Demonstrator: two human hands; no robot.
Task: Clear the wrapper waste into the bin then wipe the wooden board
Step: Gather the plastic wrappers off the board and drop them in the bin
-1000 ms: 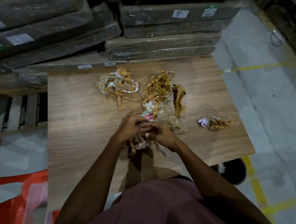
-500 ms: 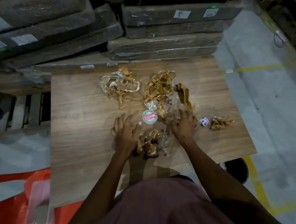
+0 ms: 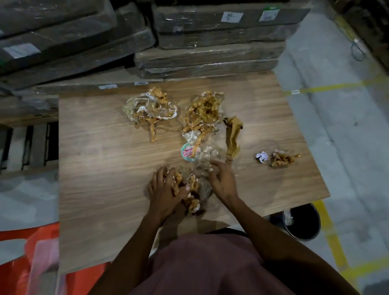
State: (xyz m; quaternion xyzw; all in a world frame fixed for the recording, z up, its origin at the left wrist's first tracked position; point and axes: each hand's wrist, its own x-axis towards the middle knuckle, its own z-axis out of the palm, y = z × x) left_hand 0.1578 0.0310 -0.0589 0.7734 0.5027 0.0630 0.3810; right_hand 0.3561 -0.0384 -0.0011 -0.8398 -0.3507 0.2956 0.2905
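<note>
Crumpled brown and clear wrapper waste lies on the wooden board [image 3: 101, 154]. My left hand [image 3: 164, 191] and my right hand [image 3: 223, 182] close from both sides on a near wad of wrappers [image 3: 192, 193]. Clear film with a round pink label [image 3: 188, 152] trails from under my right hand. Farther back lie a left wrapper clump [image 3: 150, 110], a middle wrapper clump [image 3: 204, 112] and a brown strip [image 3: 233, 134]. A white paper ball [image 3: 262, 156] and a small brown wad [image 3: 282, 158] sit at the right. The black bin [image 3: 304, 222] stands on the floor below the board's right corner.
Stacked wrapped cartons [image 3: 214, 40] rise behind the board. A red plastic chair [image 3: 19, 261] is at the lower left. Grey concrete floor with yellow lines [image 3: 330, 235] runs along the right. A wooden pallet [image 3: 21, 146] lies to the left.
My hands parted from a joined grip, spread over the wrappers, then drew back together around the near wad. My right hand pulled clear film toward me.
</note>
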